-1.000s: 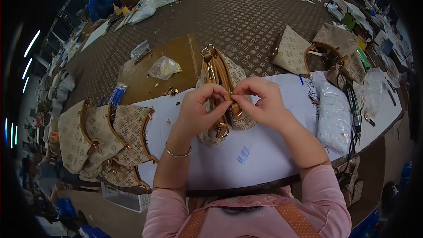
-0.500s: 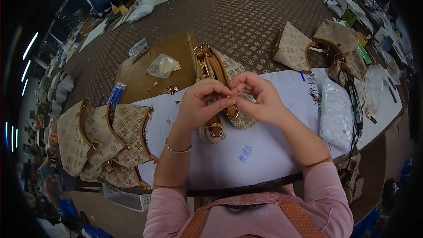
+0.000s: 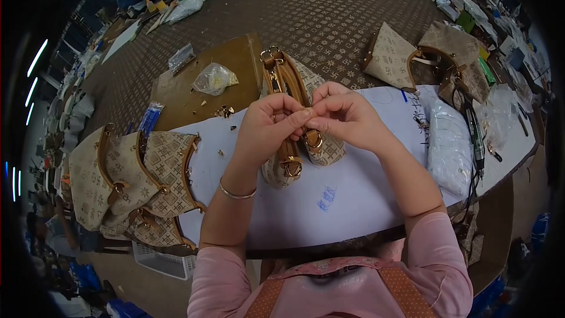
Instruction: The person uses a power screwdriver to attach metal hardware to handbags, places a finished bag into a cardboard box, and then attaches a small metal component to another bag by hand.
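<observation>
My left hand (image 3: pixel 268 129) and right hand (image 3: pixel 347 121) meet fingertip to fingertip, both pinched on a small fitting too small to identify, just above the bag (image 3: pixel 294 118). I judge fitting of hardware is in hand; next calls for a steady, fine seating. The bag lies lengthwise on the desk (image 3: pixel 353 200): beige patterned cloth, tan trim, brass rings.

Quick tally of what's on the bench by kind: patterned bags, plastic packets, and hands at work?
Patterned bags: 5 (one under the hands, two at left, two at far right)
Clear plastic packets: 2 ()
Hands: 2 (left hand, right hand)
Total: 9
</observation>
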The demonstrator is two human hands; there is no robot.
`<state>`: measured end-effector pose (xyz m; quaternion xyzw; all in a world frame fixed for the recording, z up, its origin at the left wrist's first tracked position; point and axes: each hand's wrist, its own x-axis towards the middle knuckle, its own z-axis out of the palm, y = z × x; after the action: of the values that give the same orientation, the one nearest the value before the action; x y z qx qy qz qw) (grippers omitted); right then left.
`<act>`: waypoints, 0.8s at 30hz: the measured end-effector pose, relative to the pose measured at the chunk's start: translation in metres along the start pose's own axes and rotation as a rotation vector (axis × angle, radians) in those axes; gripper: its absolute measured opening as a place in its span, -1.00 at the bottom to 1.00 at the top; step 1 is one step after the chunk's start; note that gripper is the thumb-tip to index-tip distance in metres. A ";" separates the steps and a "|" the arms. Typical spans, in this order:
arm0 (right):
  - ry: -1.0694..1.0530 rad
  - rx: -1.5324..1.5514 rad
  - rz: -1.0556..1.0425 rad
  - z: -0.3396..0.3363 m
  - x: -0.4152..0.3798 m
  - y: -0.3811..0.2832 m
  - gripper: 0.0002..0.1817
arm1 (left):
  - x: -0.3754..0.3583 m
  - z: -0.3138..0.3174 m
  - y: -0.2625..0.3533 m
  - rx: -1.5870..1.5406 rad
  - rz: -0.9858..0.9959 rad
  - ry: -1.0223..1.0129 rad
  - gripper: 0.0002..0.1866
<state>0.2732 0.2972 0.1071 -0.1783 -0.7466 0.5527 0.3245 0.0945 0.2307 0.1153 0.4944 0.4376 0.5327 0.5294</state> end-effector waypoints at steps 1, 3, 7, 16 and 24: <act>0.001 0.003 0.003 0.001 -0.001 0.001 -0.86 | 0.000 0.000 0.000 0.000 -0.004 0.000 -0.88; 0.060 0.026 -0.083 0.004 -0.001 0.003 -0.91 | 0.000 -0.001 0.000 -0.015 -0.022 -0.029 -0.88; 0.096 -0.006 -0.109 0.003 -0.002 0.007 -0.91 | 0.001 -0.008 0.001 -0.058 -0.039 -0.042 -0.88; 0.146 -0.020 -0.106 0.006 -0.001 0.005 -0.91 | -0.001 -0.007 0.009 0.052 -0.034 -0.044 -0.87; -0.122 0.398 0.141 -0.009 0.007 0.015 -0.80 | -0.007 -0.002 0.010 0.117 -0.008 0.004 -0.85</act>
<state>0.2729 0.3123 0.0968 -0.1290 -0.6265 0.7204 0.2681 0.0912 0.2236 0.1247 0.5217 0.4711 0.5052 0.5006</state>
